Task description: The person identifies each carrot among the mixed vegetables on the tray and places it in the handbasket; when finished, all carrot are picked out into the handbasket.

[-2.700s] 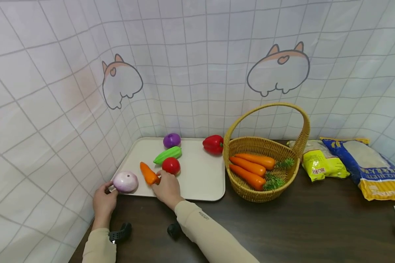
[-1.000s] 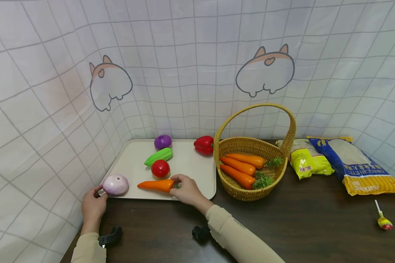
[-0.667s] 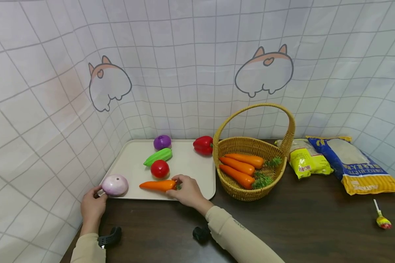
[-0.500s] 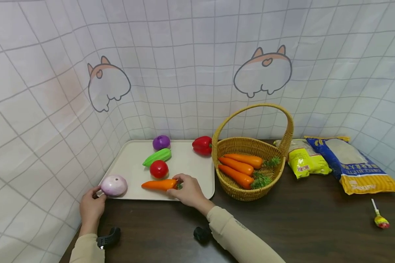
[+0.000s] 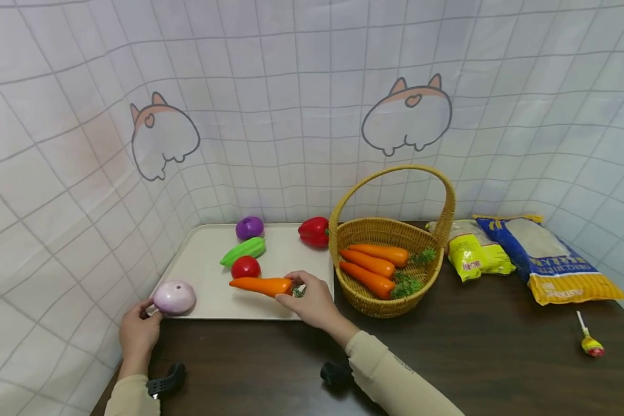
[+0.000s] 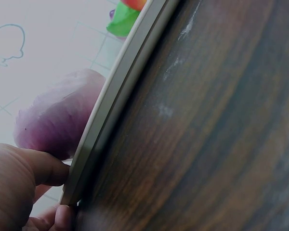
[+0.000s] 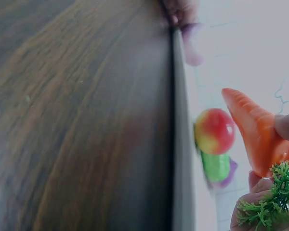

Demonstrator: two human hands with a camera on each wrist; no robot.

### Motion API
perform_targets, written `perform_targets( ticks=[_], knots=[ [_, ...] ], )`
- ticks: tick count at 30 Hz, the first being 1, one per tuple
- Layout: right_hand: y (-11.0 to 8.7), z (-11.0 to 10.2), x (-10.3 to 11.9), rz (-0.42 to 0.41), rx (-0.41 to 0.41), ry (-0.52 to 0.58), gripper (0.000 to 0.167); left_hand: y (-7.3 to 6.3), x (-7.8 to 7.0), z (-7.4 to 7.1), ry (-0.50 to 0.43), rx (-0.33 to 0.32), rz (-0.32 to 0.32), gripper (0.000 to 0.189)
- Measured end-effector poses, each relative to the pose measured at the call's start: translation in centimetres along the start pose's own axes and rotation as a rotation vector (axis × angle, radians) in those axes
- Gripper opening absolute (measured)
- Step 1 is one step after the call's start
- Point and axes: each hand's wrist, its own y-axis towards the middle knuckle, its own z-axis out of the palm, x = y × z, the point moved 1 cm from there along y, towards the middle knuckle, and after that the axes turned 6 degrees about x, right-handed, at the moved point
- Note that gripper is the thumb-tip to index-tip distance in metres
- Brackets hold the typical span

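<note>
My right hand [image 5: 314, 299] pinches an orange toy carrot [image 5: 260, 285] by its leafy end, with the tip pointing left over the front of a cream tray [image 5: 296, 266]. In the right wrist view, green fronds [image 7: 274, 202] stick out below the thumb. At the tray's front left corner my left hand [image 5: 139, 332] holds the rim, thumb on top and fingers underneath in the left wrist view. Beside that thumb sits a pale purple onion [image 5: 174, 298]. A round red-and-yellow fruit [image 7: 215, 131], a green ridged vegetable [image 5: 243, 251] and a dark purple onion [image 5: 249, 228] lie on the tray.
A red bell pepper [image 5: 314, 232] lies at the tray's back right. Right of the tray stands a handled wicker basket [image 5: 382, 311] with 3 carrots [image 5: 369, 280]. Farther right are a yellow bag [image 5: 473, 257], a blue-and-yellow bag [image 5: 572, 283] and a lollipop [image 5: 590, 341].
The right hand took hold of the carrot, turned it to lie sideways, then raised it off the tray and shifted it right. The left hand stays at the tray corner. The head view panned right.
</note>
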Motion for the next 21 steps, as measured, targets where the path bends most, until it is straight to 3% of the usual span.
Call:
perform_targets(
  ticks=[12,21],
  knots=[
    [-2.8,-3.8,1.4,-0.055,-0.011,0.014,0.039,-0.2,-0.2,-0.5,0.0,0.003,-0.002,0.044],
    [-5.1,-7.4,1.0,-0.105,-0.056,0.041,0.039,-0.2,-0.3,-0.2,0.006,0.019,-0.005,0.044]
  ],
)
